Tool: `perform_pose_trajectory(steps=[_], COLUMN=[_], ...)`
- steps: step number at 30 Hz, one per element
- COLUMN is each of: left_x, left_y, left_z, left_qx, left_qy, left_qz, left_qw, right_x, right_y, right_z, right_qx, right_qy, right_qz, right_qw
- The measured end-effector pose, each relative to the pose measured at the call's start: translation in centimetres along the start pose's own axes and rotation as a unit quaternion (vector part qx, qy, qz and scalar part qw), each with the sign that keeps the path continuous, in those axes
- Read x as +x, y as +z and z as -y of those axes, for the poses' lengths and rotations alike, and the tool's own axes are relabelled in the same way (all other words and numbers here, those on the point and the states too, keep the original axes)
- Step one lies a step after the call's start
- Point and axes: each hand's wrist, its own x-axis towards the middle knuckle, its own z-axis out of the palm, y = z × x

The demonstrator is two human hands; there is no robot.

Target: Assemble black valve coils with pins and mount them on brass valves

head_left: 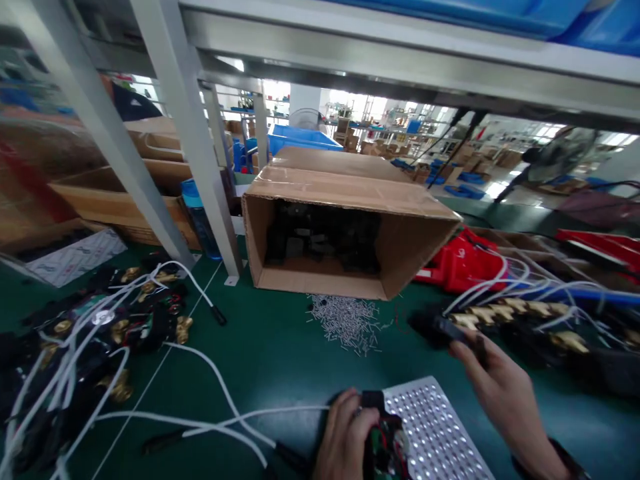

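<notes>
The black housing [384,441] sits by the metal tray [443,427], its long axis pointing away; the left hand [345,433] wraps its grip around it. The right hand [503,383] pinches a blurred dark piece [443,329], aimed leftward.

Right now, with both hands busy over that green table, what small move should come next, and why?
Probably the right hand should bring its elongated dark object toward the black device with exposed green circuitry and red wires: the left hand holds that device beside the silver dimpled tray, while the object, too blurred to identify, hangs apart from it.
</notes>
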Motion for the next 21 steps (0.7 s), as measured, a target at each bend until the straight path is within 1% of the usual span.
perform_pose_trajectory(steps=[2, 3, 4, 5, 6, 7, 8, 10, 12, 14, 15, 16, 18, 21], left_x=[-0.1, -0.1, -0.1, 0.0, 0.1, 0.3, 0.4, 0.7, 0.9, 1.0, 1.1, 1.1, 1.1, 1.1], left_y=[-0.3, -0.6, -0.8, -1.1, -1.4, -1.6, -1.8, -2.0, -2.0, -1.8, -1.8, -1.8, -2.0, -2.4], left_z=[0.0, -0.2, -0.5, -0.9, -1.4, -1.7, -2.1, -2.4, -2.5, -2.5, -2.5, -2.6, -2.6, -2.2], left_qx=[-0.017, -0.018, -0.012, -0.001, 0.011, 0.020, 0.028, 0.041, 0.052, 0.056, 0.052, 0.047, 0.029, 0.013], left_qy=[0.006, -0.006, -0.028, -0.056, -0.083, -0.104, -0.118, -0.140, -0.157, -0.168, -0.172, -0.177, -0.188, -0.200], left_qz=[0.040, 0.049, 0.052, 0.053, 0.052, 0.053, 0.055, 0.058, 0.062, 0.071, 0.073, 0.074, 0.084, 0.094], left_qw=[0.999, 0.999, 0.998, 0.997, 0.995, 0.993, 0.991, 0.988, 0.984, 0.982, 0.981, 0.980, 0.978, 0.975], right_x=[-4.9, -7.1, -9.1, -10.9, -12.4, -13.6, -14.3, -14.8, -14.2, -12.9, -12.3, -11.6, -10.7, -10.3], right_y=[-3.9, -5.7, -7.3, -8.7, -9.8, -10.7, -11.3, -11.5, -10.7, -9.4, -8.8, -8.3, -7.9, -8.6], right_z=[-5.4, -7.7, -9.7, -11.1, -12.0, -12.3, -12.2, -11.1, -9.3, -7.5, -6.7, -6.0, -4.8, -3.4], right_qx=[-0.069, -0.089, -0.101, -0.117, -0.132, -0.150, -0.169, -0.197, -0.214, -0.232, -0.224, -0.195, -0.087, 0.023], right_qy=[0.044, 0.038, 0.025, 0.019, 0.014, 0.017, 0.027, 0.054, 0.091, 0.137, 0.163, 0.190, 0.238, 0.257], right_qz=[-0.003, 0.002, 0.021, 0.047, 0.076, 0.102, 0.118, 0.122, 0.111, 0.114, 0.118, 0.120, 0.122, 0.126], right_qw=[0.997, 0.995, 0.994, 0.992, 0.988, 0.983, 0.978, 0.971, 0.966, 0.956, 0.954, 0.955, 0.960, 0.958])
